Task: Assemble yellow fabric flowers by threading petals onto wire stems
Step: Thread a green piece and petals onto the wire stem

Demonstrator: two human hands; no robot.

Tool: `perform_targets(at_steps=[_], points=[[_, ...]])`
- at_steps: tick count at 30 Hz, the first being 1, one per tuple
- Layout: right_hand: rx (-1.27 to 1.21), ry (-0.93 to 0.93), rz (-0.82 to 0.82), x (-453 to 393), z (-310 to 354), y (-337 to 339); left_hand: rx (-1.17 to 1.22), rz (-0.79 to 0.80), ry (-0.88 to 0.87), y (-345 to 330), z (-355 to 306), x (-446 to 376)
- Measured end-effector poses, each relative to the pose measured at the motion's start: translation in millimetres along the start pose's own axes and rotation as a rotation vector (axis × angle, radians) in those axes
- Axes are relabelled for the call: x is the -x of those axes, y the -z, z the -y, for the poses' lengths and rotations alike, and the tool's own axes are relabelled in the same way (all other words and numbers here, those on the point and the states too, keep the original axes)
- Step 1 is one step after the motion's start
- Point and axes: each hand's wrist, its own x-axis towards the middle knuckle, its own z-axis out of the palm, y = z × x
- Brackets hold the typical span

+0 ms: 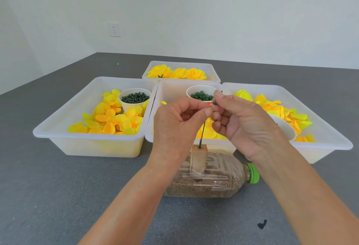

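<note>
Both forearms reach over the bottle [209, 182], where your wire [203, 130] stands upright in the foam block [199, 159]. Your left hand [174, 124] pinches the wire near its top, and your right hand [239, 120] pinches what seems a small green piece [214, 103] against it. If you push sideways, the wire can bend or the bottle can roll; the petals [110, 118] wait in the trays [87, 138].

Bare desk [58, 196] lies open to the near left and near right of the bottle [209, 180], which lies on its side in the middle with a block [199, 159] and upright wire stem [203, 130] on it. Behind, three trays [91, 143] stand side by side, walls touching or nearly so; paper cups [134, 99] rise inside them. A fourth tray [180, 64] blocks the far centre.
</note>
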Motion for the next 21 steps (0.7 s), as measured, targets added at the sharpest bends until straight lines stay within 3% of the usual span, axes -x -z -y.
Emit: perform_targets(at_steps=[10, 21], points=[[0.080, 0.063, -0.022, 0.4, -0.6, -2.1, -0.012, -0.033, 0.029, -0.2, 4.0, 3.6], [0.366, 0.394, -0.062, 3.9, -2.7, -4.0, 0.008, -0.035, 0.028, -0.6, 2.2, 6.2]])
